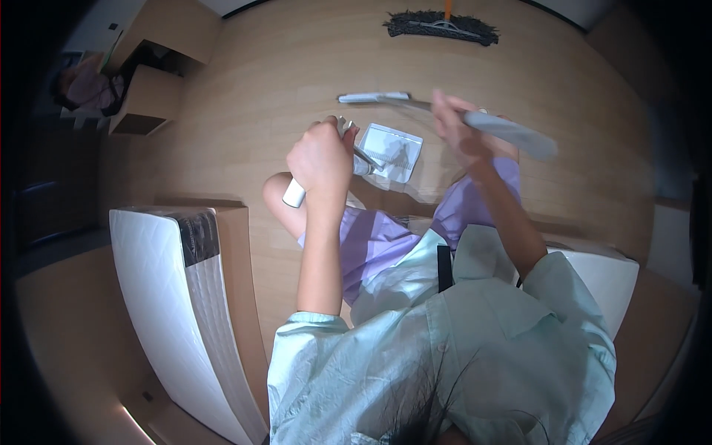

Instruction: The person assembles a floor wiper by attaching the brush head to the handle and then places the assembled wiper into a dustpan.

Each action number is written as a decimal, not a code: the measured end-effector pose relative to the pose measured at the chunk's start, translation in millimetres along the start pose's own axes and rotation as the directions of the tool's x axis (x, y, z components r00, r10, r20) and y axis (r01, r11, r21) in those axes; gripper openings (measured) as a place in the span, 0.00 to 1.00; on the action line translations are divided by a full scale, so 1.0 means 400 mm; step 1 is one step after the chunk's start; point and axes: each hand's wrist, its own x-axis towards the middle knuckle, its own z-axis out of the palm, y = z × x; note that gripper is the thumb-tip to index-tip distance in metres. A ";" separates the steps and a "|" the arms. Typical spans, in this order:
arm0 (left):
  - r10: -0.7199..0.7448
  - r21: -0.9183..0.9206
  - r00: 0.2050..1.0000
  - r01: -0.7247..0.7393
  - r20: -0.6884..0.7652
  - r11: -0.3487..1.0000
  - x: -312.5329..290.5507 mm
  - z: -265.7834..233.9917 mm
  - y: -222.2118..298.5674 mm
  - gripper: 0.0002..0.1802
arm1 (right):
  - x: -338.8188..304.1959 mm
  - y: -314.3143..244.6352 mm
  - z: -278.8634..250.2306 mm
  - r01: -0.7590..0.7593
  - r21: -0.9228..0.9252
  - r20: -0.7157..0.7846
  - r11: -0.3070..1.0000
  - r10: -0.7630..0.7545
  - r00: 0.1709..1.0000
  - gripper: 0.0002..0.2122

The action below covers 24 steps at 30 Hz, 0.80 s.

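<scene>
My left hand [320, 157] is closed around the white handle [294, 194] of a dustpan. The white dustpan [391, 152] lies on the floor just right of that hand, with comb-like teeth and some dark patches inside. My right hand [461, 130], smeared by motion, grips the grey handle of a broom [512, 135]. Its narrow, pale bar-shaped head [373, 97] rests on the floor beyond the dustpan. Whether the head has bristles or a rubber blade is too blurred to tell. I am crouching, with my knees on either side of the dustpan.
A dark mop [443, 30] with an orange pole lies on the wood-toned floor [297, 59] at the far side. A plastic-wrapped mattress [152, 289] is to my left, and another white padded edge [604, 278] to my right. Another person [93, 85] sits by a desk [152, 96] at far left.
</scene>
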 end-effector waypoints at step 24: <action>-0.199 -0.088 0.980 0.201 0.026 0.976 0.021 -0.225 -0.278 0.21 | -0.018 0.335 -0.162 0.124 -0.149 -0.278 0.981 -0.162 0.947 0.16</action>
